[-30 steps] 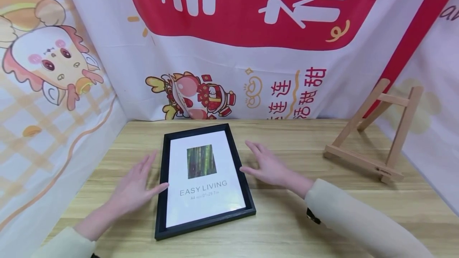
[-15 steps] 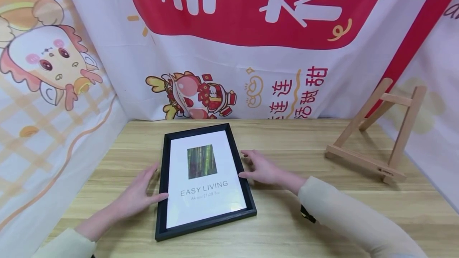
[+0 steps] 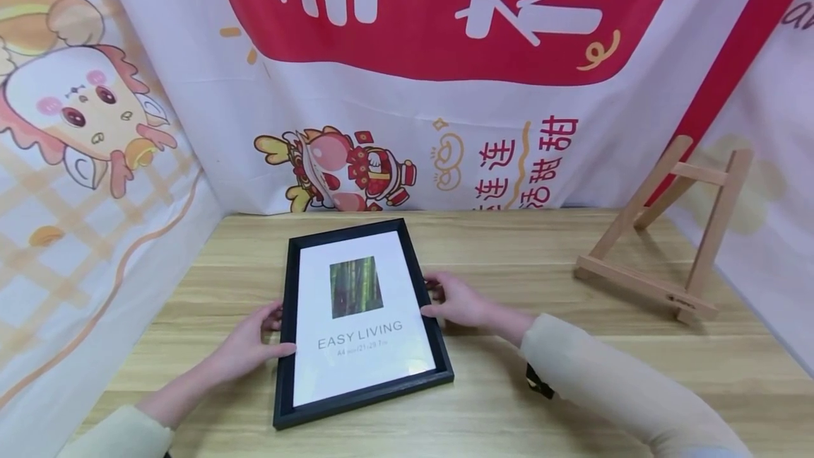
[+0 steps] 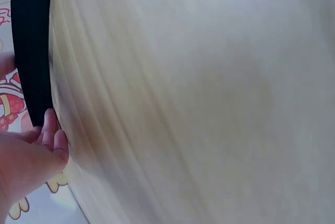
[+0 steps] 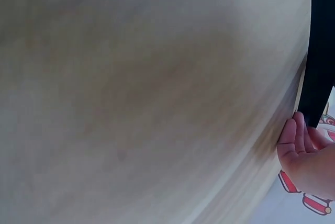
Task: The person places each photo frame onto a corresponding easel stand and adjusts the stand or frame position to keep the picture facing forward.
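Observation:
A black picture frame (image 3: 356,389) lies on the wooden table, its white insert printed with a bamboo picture and "EASY LIVING". At its left side my left hand (image 3: 244,348) grips the border, thumb over the top and fingers curled against the outer edge. My right hand (image 3: 461,301) holds the opposite side the same way. In the left wrist view, the fingertips (image 4: 48,130) are at the black side of the frame, low by the tabletop. The right wrist view likewise has curled fingers (image 5: 296,132) against the frame's side.
A small wooden easel (image 3: 649,285) stands at the right on the table (image 3: 509,387). Printed cloth (image 3: 381,104) hangs along the back, and more cloth (image 3: 146,232) lines the left and right sides.
Both hands have come down and inward from beside the picture frame. Their fingers have curled onto its left and right sides, while the frame stays in place.

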`<state>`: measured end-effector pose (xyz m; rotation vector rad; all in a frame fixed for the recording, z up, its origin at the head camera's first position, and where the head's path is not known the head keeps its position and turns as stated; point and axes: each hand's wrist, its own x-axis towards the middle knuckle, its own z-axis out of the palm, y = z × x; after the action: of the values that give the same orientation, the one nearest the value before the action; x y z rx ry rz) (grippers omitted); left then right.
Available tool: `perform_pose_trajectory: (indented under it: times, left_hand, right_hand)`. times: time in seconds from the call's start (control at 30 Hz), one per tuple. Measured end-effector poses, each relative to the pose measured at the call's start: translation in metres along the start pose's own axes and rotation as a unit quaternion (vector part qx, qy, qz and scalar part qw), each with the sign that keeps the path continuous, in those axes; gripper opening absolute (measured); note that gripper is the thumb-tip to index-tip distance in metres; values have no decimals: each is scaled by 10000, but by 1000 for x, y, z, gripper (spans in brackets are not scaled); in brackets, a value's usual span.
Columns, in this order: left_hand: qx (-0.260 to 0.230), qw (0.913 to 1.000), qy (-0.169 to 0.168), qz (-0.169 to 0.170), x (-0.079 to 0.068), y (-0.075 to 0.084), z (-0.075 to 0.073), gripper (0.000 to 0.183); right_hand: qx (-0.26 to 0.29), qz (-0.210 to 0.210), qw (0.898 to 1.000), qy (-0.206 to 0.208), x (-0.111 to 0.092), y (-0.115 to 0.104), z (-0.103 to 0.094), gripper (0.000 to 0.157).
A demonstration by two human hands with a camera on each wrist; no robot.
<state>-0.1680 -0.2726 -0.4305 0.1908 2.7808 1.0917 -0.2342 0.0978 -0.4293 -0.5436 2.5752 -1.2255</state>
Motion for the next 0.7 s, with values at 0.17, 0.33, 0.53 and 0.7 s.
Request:
perform_pose_trajectory:
  times: [0.17, 0.33, 0.53, 0.7]
  left_hand:
    - [-471, 9988, 74, -135, -2, 4, 3, 86]
    - [-638, 9973, 251, -269, -2, 5, 7, 82]
    - [-871, 9950, 370, -334, -3, 10, 11, 81]
    - [-929, 9938, 400, -451, -5, 13, 13, 80]
  right_hand:
    - [298, 7, 9994, 159, 0, -2, 5, 66]
    - [524, 75, 9980, 338, 0, -3, 10, 66]
    - [675, 360, 9956, 536, -1, -4, 13, 65]
    - [862, 320, 9940, 598, -2, -5, 15, 64]
